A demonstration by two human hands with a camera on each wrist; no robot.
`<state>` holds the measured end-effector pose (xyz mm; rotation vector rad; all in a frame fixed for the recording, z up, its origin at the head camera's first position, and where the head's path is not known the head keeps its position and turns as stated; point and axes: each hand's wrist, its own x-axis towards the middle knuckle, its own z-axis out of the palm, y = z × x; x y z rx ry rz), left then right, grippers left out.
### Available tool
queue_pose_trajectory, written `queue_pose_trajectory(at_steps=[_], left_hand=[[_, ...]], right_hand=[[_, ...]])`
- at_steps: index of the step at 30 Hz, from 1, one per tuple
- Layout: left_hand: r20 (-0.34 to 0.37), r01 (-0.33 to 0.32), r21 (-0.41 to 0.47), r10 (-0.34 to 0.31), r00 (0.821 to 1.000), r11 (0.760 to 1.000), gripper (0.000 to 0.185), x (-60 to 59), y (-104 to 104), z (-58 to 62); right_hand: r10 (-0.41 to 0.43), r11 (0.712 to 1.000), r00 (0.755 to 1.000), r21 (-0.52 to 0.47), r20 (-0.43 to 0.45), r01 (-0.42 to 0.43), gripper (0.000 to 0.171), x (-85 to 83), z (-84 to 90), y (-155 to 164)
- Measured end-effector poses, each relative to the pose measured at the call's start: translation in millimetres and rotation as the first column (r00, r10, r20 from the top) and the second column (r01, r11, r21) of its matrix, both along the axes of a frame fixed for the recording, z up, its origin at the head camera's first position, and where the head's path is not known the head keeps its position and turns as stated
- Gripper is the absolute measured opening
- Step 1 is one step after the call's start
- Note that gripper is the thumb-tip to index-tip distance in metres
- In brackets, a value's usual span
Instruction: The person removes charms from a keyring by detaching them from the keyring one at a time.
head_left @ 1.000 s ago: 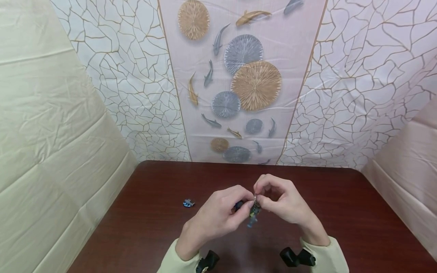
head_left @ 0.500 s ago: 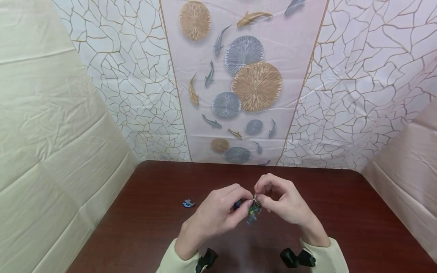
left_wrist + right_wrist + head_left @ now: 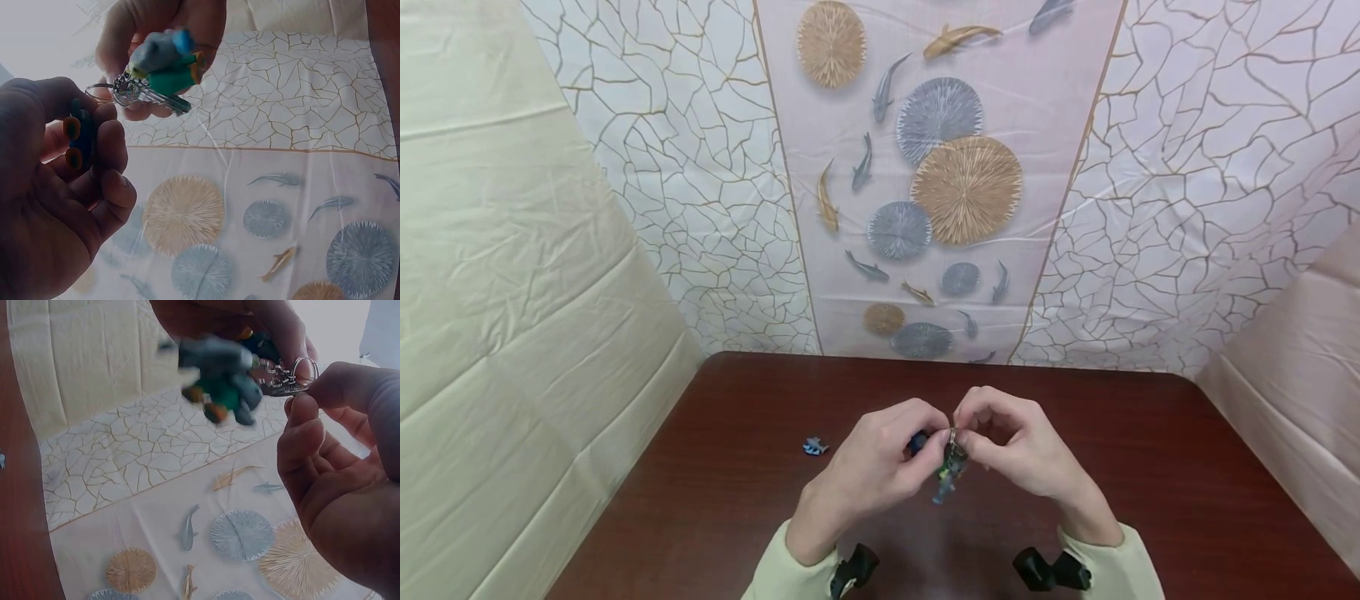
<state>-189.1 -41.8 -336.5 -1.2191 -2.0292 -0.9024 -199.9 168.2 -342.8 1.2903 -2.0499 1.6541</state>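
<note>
A metal key ring [image 3: 953, 433] hangs above the table, pinched between both hands. From it dangle 2 small toy charms [image 3: 164, 62], 1 grey-blue and 1 green with orange spots. A dark blue charm with orange dots [image 3: 80, 140] sits in the left hand's fingers.

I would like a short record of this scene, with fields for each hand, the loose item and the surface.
left hand: pinches a small dark blue charm with orange dots
right hand: pinches the metal key ring
hanging from ring: green and blue toy charms
loose item: small blue piece, left of the hands
surface: dark red-brown table
</note>
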Motion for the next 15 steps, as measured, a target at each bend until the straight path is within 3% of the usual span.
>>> queue_pose_trajectory(at_steps=[6,15], left_hand=[[0.017,0.005,0.016,-0.005,1.000,1.000,0.005,-2.0,-0.2,-1.3],[0.023,-0.001,0.020,0.001,1.000,1.000,0.006,-5.1,-0.4,-2.7]], right_hand=[[-0.118,0.990,0.993,0.086,0.028,0.115,0.024,2.8,2.8,-0.8],[-0.155,0.980,0.985,0.139,0.081,0.143,0.017,5.5,7.0,-2.4]])
